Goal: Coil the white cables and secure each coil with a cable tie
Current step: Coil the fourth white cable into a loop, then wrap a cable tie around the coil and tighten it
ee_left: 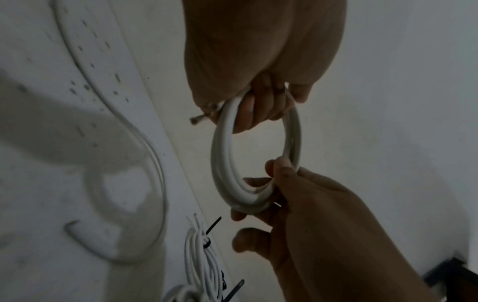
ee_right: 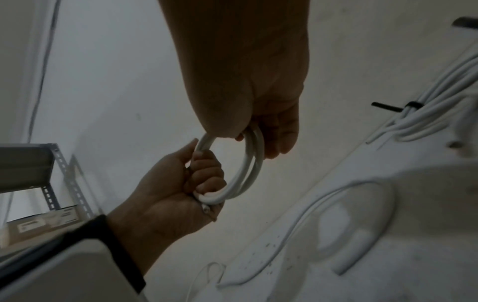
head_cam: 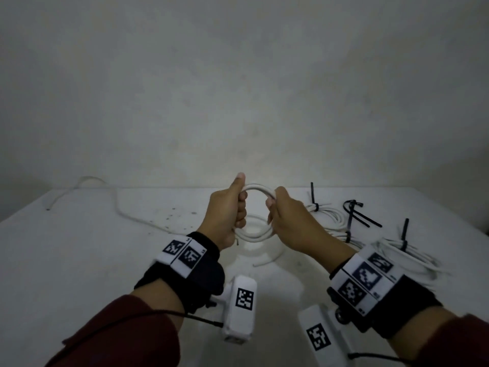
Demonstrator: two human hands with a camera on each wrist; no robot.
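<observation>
Both hands held a thick white cable [head_cam: 258, 188], wound into a small coil, above the white tabletop [head_cam: 79, 260]. The left hand [head_cam: 227, 210] gripped the coil's left side with its fingers [ee_left: 261, 106] curled around the strands and the thumb raised; a bare cable end [ee_left: 199, 118] stuck out below the palm. The right hand [head_cam: 288, 221] gripped the opposite side, its fingers [ee_left: 282, 169] wrapped round the strands. The uncoiled remainder of the cable [head_cam: 127, 213] trailed across the tabletop to the far left edge, and a short curved length [head_cam: 267, 259] lay beneath the hands. To the right, on the tabletop, lay bundles of thin white cable [head_cam: 330, 218], each bound with a black cable tie [head_cam: 315, 205]; another bound bundle [head_cam: 407, 255] lay nearer the right edge, and loose black ties [head_cam: 362, 215] lay between them. No containers were visible on the tabletop. A metal shelf [ee_right: 59, 169] stood to the left.
</observation>
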